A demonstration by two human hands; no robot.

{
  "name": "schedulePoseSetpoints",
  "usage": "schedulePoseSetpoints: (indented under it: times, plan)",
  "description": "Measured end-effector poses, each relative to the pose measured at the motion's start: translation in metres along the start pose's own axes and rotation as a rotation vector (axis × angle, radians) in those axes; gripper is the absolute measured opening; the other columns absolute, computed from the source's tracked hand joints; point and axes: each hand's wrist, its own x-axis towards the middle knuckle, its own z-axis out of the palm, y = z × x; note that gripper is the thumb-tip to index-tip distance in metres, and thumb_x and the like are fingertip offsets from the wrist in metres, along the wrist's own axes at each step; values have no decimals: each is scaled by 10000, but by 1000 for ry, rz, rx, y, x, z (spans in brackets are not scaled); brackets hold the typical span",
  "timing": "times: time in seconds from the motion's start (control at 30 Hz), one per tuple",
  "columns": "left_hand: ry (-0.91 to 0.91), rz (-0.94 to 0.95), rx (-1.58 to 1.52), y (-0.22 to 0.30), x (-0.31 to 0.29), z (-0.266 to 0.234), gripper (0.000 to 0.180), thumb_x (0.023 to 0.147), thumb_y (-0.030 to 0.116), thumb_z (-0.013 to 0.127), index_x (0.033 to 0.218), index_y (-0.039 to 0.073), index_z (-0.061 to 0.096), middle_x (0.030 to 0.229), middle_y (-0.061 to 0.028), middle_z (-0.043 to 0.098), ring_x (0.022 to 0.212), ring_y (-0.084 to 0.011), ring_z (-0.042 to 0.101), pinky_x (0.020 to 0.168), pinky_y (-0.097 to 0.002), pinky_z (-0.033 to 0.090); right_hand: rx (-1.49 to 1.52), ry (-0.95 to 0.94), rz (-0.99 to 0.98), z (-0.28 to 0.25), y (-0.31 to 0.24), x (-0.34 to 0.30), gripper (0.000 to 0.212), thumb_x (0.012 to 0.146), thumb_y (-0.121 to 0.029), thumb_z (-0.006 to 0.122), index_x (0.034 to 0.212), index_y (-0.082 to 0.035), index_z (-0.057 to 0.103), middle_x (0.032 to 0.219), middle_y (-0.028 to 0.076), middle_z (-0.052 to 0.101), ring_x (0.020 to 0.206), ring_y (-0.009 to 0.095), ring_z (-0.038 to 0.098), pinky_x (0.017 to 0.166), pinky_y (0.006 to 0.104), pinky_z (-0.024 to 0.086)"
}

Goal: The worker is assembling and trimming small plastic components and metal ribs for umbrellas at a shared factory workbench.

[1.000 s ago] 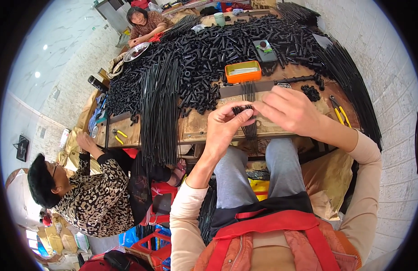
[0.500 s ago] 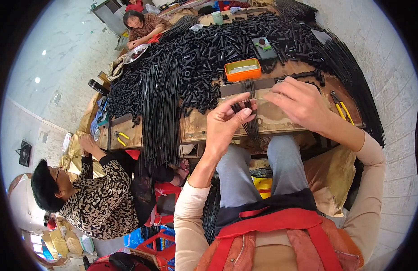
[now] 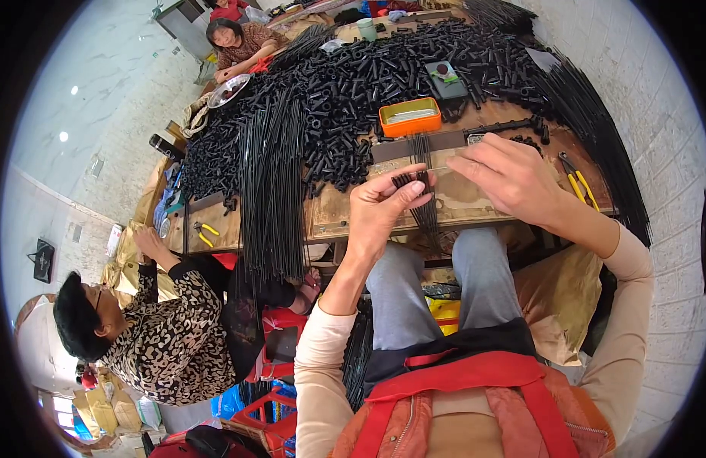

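Left hand (image 3: 382, 214) raised over the near side of the counter (image 3: 471, 206), thumb brought up against the fingers, it has hold of a small row of short black pieces (image 3: 408, 182). Its index finger arches along their far side and the thumb presses on the near one, so they sit in a tight pinch rather than an open palm.

From where I stand, a bundle of thin black rods (image 3: 425, 217) runs lengthwise away from the person, from beside the orange box (image 3: 414, 130) down past the counter's edge above the knees. Whether the left hand grips those rods too, or they only pass behind it, I cannot tell.

Right hand (image 3: 513, 179) hangs just to the right, knuckles up, thumb and forefinger closed together on what looks like a thin pale sliver (image 3: 438, 168). That sliver points left, nearly square across the line of the rods, its far end close to the left hand's fingertips; whether it touches the black pieces is too fine to make out.

So the pieces lie leftward of the right fingertips and slightly nearer the body, with the left hand right on them and the right hand a short gap off. Yellow-handled pliers (image 3: 578, 191) rest beyond the right wrist.
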Motion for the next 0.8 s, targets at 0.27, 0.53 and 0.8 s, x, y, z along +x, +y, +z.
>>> schedulePoseSetpoints:
  times: [0.27, 0.53, 0.8]
  plan:
    - [-34, 12, 16, 2, 0, -1, 324, 898, 11, 642, 1216, -45, 608, 1074, -183, 679, 1047, -272, 663, 884, -382, 588, 107, 36, 28, 5, -1, -1, 336, 674, -16, 691, 1009, -5, 675, 875, 84, 598, 751, 245, 588, 608, 336, 503]
    - [-44, -18, -32, 2, 0, -4, 316, 893, -22, 641, 1207, -51, 616, 1094, -155, 684, 1024, -220, 670, 882, -339, 587, 49, 48, -27, 1, 0, 6, 322, 681, -17, 687, 1002, 2, 673, 876, 88, 602, 730, 241, 581, 596, 333, 497]
    - [-38, -16, -22, 1, 2, -5, 316, 896, -22, 636, 1209, -55, 612, 1105, -160, 682, 1026, -224, 670, 894, -341, 580, 58, 65, -89, 8, 4, 13, 308, 653, -27, 663, 959, 7, 669, 887, 97, 615, 746, 241, 582, 598, 330, 500]
